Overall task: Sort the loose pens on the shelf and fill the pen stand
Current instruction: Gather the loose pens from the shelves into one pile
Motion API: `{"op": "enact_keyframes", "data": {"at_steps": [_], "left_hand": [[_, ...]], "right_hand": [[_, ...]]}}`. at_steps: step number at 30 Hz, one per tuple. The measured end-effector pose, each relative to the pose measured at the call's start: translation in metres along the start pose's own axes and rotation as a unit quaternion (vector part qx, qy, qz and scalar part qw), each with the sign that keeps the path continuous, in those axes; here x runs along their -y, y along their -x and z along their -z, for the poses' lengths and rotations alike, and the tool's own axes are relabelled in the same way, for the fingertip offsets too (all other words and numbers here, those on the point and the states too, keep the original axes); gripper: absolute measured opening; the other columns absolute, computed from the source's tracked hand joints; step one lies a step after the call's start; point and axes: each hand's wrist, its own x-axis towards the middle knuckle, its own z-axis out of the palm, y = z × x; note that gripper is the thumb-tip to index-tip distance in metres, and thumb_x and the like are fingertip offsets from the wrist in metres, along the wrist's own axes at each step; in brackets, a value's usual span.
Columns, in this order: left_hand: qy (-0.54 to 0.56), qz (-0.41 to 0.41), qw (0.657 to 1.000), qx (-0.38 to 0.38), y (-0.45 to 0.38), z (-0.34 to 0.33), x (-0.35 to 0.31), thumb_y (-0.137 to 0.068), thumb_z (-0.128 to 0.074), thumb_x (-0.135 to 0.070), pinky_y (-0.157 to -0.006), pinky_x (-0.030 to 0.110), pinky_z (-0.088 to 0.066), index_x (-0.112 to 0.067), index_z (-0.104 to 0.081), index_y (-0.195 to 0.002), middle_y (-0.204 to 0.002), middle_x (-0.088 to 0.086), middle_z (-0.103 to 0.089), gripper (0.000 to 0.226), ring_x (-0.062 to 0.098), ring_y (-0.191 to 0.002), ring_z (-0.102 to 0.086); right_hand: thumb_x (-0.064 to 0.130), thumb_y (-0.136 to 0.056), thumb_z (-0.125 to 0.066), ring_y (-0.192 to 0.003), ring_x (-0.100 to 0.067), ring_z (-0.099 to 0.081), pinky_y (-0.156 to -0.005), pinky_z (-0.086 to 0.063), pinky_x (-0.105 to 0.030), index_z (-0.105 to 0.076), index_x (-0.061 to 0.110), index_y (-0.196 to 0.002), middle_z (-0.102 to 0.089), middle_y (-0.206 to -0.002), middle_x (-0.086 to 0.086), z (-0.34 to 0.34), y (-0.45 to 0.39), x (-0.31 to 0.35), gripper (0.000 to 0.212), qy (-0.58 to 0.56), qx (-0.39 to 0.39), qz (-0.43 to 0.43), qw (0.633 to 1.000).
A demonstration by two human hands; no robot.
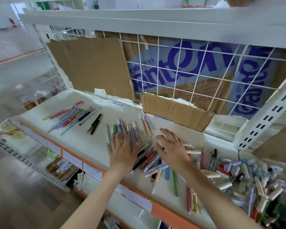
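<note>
White shelf [82, 142], both hands [122, 151] flat on loose pens [149, 160]

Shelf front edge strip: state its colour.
Orange, on the shelf front edge strip with white label holders clipped on; head view shows it.

White shelf [82, 142] with an orange front edge [162, 210]; red, purple and black pens [73, 117] upper left; brown cardboard [96, 66] printed with blue lettering [185, 63] behind a white wire grid [177, 75].
</note>
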Motion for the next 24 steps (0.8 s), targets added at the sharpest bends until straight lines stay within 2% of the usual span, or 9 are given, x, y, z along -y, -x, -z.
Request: {"op": "enact_keyframes", "data": {"at_steps": [2,4,6,8,10,12,16,20,24], "left_hand": [[-0.004,0.020,1.000,0.013,-0.017,0.007,0.007,-0.094,-0.035,-0.053,-0.115,0.053,0.000,-0.026,-0.014,-0.147,-0.157,0.003,0.002,0.063,0.025,-0.144,0.010],[-0.019,0.025,0.999,0.041,-0.029,0.009,0.014,-0.091,-0.036,-0.058,-0.115,0.055,0.002,-0.027,-0.008,-0.148,-0.157,0.003,0.008,0.071,0.028,-0.143,0.015],[-0.016,0.011,0.999,0.045,-0.036,0.007,0.019,-0.090,-0.037,-0.060,-0.114,0.054,0.004,-0.028,-0.006,-0.148,-0.157,0.003,0.011,0.073,0.030,-0.143,0.017],[0.009,-0.008,0.999,0.031,-0.039,0.005,0.022,-0.090,-0.040,-0.056,-0.115,0.051,0.004,-0.028,-0.007,-0.148,-0.157,0.004,0.011,0.073,0.028,-0.143,0.019],[0.025,-0.021,0.999,0.027,-0.041,0.002,0.026,-0.090,-0.044,-0.051,-0.115,0.047,0.007,-0.026,-0.006,-0.149,-0.157,0.005,0.013,0.074,0.026,-0.142,0.022],[0.028,-0.045,0.998,0.020,-0.043,-0.001,0.032,-0.089,-0.043,-0.052,-0.115,0.042,0.010,-0.023,-0.005,-0.150,-0.157,0.007,0.013,0.077,0.025,-0.142,0.021],[0.024,-0.106,0.994,-0.002,-0.050,-0.006,0.038,-0.086,-0.043,-0.047,-0.113,0.032,0.019,-0.016,-0.001,-0.151,-0.158,0.006,0.012,0.083,0.020,-0.142,0.022],[0.052,-0.096,0.994,0.011,-0.055,-0.008,0.043,-0.083,-0.050,-0.036,-0.118,0.041,0.004,-0.017,-0.014,-0.147,-0.157,0.011,-0.001,0.076,0.025,-0.144,0.010],[0.089,-0.094,0.992,0.017,-0.053,-0.007,0.046,-0.085,-0.052,-0.029,-0.119,0.041,-0.005,-0.016,-0.019,-0.145,-0.155,0.009,-0.005,0.070,0.025,-0.143,0.003]], "right_hand": [[0.037,-0.099,-0.037,-0.142,-0.018,-0.017,-0.112,-0.022,-0.034,-0.040,0.016,-0.139,-0.021,-0.154,-0.003,-0.002,-0.024,0.007,0.045,-0.001,0.019,0.000,1.000],[0.034,-0.099,-0.039,-0.141,-0.022,-0.018,-0.112,-0.025,-0.037,-0.032,0.014,-0.143,-0.020,-0.154,-0.006,-0.008,-0.049,0.013,0.049,-0.004,0.047,-0.009,0.999],[0.035,-0.098,-0.040,-0.139,-0.025,-0.020,-0.111,-0.027,-0.037,-0.031,0.015,-0.144,-0.023,-0.152,-0.007,-0.016,-0.074,0.016,0.051,0.017,0.059,-0.026,0.998],[0.034,-0.097,-0.040,-0.137,-0.026,-0.022,-0.109,-0.027,-0.037,-0.037,0.014,-0.140,-0.028,-0.149,-0.008,-0.020,-0.095,0.018,0.048,0.044,0.036,-0.050,0.997],[0.036,-0.099,-0.036,-0.137,-0.028,-0.022,-0.110,-0.023,-0.038,-0.039,0.011,-0.138,-0.030,-0.147,-0.011,-0.019,-0.110,0.017,0.047,0.053,0.011,-0.098,0.994],[0.041,-0.099,-0.032,-0.134,-0.030,-0.027,-0.110,-0.022,-0.041,-0.037,0.008,-0.139,-0.032,-0.143,-0.013,-0.017,-0.120,0.014,0.052,0.083,0.019,-0.145,0.986],[0.054,-0.094,-0.031,-0.123,-0.030,-0.033,-0.100,-0.027,-0.044,-0.043,0.011,-0.134,-0.037,-0.133,-0.011,-0.021,-0.130,0.016,0.059,0.156,0.036,-0.184,0.970],[0.062,-0.089,-0.030,-0.120,-0.026,-0.027,-0.096,-0.027,-0.044,-0.052,0.011,-0.126,-0.039,-0.130,-0.008,-0.022,-0.135,0.026,0.067,0.226,0.039,-0.196,0.954],[0.050,-0.092,-0.041,-0.128,-0.033,-0.031,-0.097,-0.036,-0.041,-0.037,0.007,-0.135,-0.034,-0.140,-0.018,-0.023,-0.135,0.028,0.061,0.140,0.053,-0.191,0.970]]}}
